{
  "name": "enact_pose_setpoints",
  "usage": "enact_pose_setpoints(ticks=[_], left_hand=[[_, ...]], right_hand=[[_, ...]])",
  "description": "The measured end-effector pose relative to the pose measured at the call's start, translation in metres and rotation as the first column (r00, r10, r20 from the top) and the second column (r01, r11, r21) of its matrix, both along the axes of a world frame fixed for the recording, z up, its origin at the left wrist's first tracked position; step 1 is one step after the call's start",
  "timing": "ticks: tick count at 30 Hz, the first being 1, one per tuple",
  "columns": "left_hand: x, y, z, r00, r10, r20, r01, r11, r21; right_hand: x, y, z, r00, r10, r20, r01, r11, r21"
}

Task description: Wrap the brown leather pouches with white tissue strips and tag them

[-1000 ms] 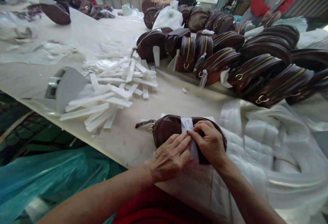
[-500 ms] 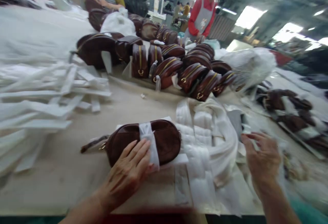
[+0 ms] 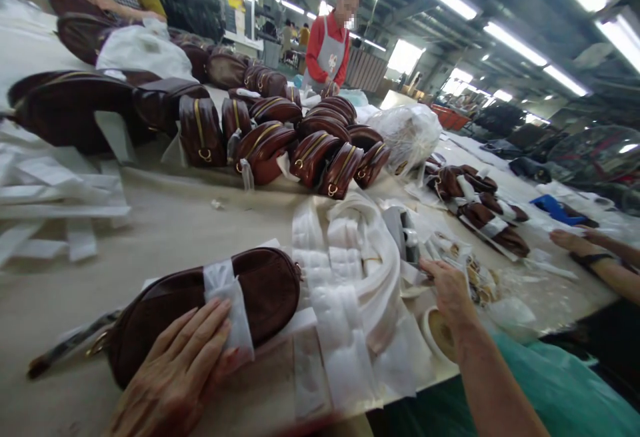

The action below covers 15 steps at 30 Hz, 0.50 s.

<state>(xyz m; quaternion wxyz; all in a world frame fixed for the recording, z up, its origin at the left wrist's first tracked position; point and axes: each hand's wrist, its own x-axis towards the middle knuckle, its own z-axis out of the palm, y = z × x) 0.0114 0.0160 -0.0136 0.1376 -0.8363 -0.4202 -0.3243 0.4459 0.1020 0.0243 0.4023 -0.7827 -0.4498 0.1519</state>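
Note:
A dark brown oval pouch lies on the table, with a translucent white strip across its middle. My left hand rests flat over the strip and the pouch, fingers stretched out. At the pouch's left end hangs a strap with a metal clip. My right hand reaches to a grey tape dispenser, its fingers drawn together at the dispenser's near edge; whatever they pinch is too small to make out. White padded strips lie between the pouch and the dispenser.
Rows of brown bags stand behind, beside a plastic bundle. Loose white strips lie at left, a tape roll near the front edge. Wrapped pouches and another person's hands are at right; two people stand behind.
The view has swung right, bringing another person's hands into sight. My right hand's fingers have closed together near the dispenser. My left hand remains on the pouch.

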Motion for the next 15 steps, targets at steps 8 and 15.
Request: enact_pose_setpoints(ticks=[8, 15], left_hand=[[0.001, 0.002, 0.006, 1.000, -0.013, -0.026, 0.014, 1.000, 0.023], [0.001, 0.001, 0.003, 1.000, -0.019, -0.015, 0.019, 1.000, 0.003]], right_hand=[[0.005, -0.038, -0.004, 0.998, -0.034, -0.058, 0.050, 0.949, 0.311], [0.006, -0.085, -0.023, 0.969, -0.131, -0.212, 0.147, 0.987, 0.060]])
